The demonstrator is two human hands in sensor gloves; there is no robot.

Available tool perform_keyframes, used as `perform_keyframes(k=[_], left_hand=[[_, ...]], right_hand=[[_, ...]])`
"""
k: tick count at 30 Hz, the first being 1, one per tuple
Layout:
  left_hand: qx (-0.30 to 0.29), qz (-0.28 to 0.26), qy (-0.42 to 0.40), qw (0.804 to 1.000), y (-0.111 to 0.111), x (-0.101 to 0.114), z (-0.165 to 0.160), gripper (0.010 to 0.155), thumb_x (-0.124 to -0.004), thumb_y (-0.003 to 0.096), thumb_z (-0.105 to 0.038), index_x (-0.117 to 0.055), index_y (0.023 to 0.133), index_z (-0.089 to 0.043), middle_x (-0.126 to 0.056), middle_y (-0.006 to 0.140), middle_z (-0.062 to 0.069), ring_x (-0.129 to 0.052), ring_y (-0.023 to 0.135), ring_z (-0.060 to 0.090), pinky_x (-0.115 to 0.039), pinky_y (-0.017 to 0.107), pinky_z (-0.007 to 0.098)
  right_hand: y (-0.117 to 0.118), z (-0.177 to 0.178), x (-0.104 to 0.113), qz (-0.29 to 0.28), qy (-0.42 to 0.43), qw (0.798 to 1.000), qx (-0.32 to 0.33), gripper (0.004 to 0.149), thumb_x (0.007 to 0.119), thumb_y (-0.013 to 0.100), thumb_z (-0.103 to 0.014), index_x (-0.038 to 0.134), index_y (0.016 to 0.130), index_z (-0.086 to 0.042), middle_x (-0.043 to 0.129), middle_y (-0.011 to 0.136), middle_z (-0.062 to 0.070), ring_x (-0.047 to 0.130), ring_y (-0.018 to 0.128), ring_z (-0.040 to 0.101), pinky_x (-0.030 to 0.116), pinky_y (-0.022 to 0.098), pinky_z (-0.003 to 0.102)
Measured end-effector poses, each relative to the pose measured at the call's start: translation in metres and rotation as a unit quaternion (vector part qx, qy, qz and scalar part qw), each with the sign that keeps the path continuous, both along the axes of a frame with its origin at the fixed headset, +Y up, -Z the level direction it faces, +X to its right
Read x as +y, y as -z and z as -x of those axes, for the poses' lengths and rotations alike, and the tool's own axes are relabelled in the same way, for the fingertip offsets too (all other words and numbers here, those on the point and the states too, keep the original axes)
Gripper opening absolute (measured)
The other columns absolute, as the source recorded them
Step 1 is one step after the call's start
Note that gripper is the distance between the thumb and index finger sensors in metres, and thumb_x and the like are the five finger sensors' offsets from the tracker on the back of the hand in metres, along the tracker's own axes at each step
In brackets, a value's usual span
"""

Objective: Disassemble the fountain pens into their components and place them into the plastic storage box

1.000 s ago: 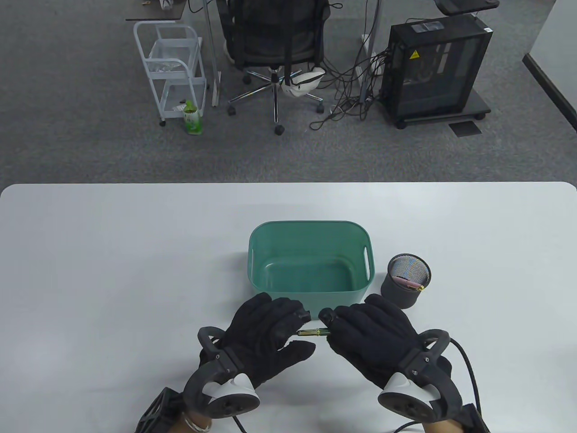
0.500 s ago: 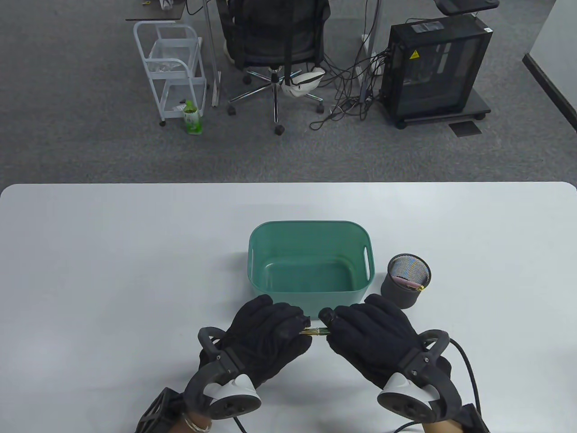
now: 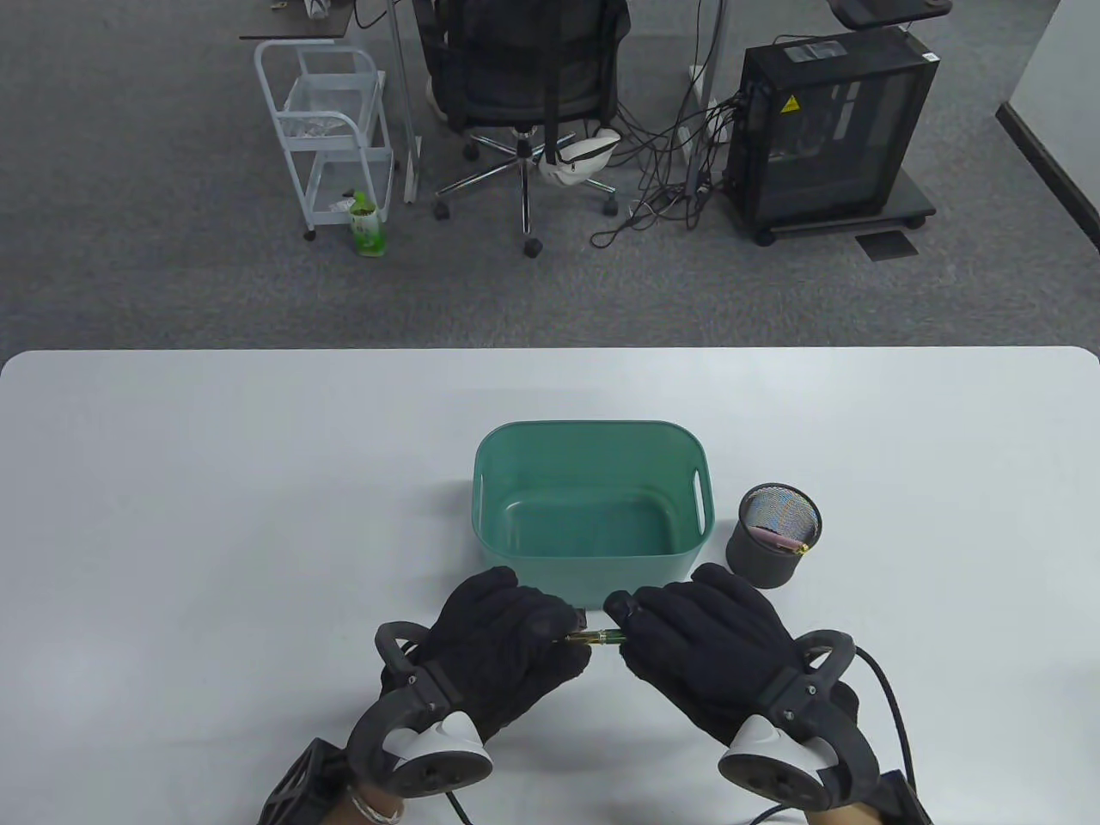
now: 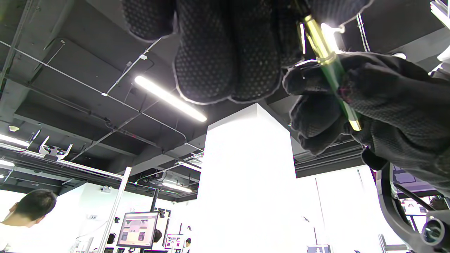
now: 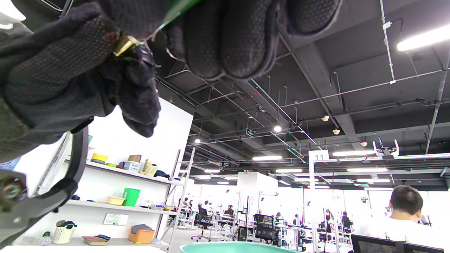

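A green fountain pen [image 3: 599, 637] with gold bands is held level between both gloved hands, just in front of the teal storage box [image 3: 590, 569]. My left hand [image 3: 516, 640] grips its left end and my right hand [image 3: 679, 632] grips its right end. In the left wrist view the green pen [image 4: 332, 70] runs down from my curled left fingers [image 4: 225, 52] into the right glove. The right wrist view shows a sliver of the green pen [image 5: 175, 10] and a gold end [image 5: 123, 44] between the gloves. The box holds nothing.
A black mesh pen cup [image 3: 773, 533] with a pink pen [image 3: 784, 541] in it stands right of the box. White table [image 3: 215, 516] spreads wide on both sides. Beyond its far edge are an office chair [image 3: 524, 77], a cart and a computer case.
My left hand has closed in along the pen, so less of the green barrel shows between the gloves. Both hands have shifted slightly left.
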State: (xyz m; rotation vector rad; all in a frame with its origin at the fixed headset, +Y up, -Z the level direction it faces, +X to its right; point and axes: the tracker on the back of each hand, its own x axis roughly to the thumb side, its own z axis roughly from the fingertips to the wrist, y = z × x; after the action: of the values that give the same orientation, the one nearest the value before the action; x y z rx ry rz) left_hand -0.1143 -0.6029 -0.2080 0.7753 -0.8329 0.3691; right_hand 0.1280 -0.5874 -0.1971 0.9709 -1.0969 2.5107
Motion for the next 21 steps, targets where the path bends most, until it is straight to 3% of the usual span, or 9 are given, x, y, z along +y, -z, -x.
perform_keyframes(k=[13, 16, 21], left_hand=[[0.001, -0.003, -0.013, 1.0, 0.0007, 0.0007, 0.002, 0.053, -0.054, 0.0661, -0.051, -0.094, 0.069, -0.015, -0.107, 0.054, -0.001, -0.105, 0.045, 0.018, -0.077, 0.062, 0.045], [0.0, 0.0, -0.012, 1.0, 0.001, 0.0007, 0.0021, 0.056, -0.052, 0.066, -0.052, -0.092, 0.075, -0.014, -0.107, 0.059, 0.0, -0.105, 0.05, 0.019, -0.075, 0.064, 0.046], [0.002, 0.002, -0.001, 1.0, 0.0008, 0.0, 0.0017, 0.063, -0.056, 0.063, -0.061, -0.079, 0.098, -0.014, -0.099, 0.082, 0.004, -0.098, 0.072, 0.024, -0.067, 0.073, 0.051]], right_hand=[[-0.0012, 0.0024, -0.0008, 0.001, -0.004, 1.0, 0.004, 0.045, 0.072, 0.054, -0.049, 0.084, 0.094, -0.032, 0.091, 0.085, -0.009, 0.092, 0.073, 0.012, 0.068, 0.071, 0.045], [-0.001, 0.0024, -0.0009, 0.002, -0.004, 1.0, 0.004, 0.045, 0.072, 0.054, -0.049, 0.084, 0.094, -0.032, 0.091, 0.085, -0.009, 0.092, 0.073, 0.012, 0.068, 0.071, 0.045], [-0.0002, 0.0018, -0.0008, 0.001, -0.005, 1.0, 0.0, 0.045, 0.071, 0.054, -0.049, 0.084, 0.094, -0.032, 0.091, 0.085, -0.009, 0.092, 0.073, 0.012, 0.068, 0.071, 0.045]])
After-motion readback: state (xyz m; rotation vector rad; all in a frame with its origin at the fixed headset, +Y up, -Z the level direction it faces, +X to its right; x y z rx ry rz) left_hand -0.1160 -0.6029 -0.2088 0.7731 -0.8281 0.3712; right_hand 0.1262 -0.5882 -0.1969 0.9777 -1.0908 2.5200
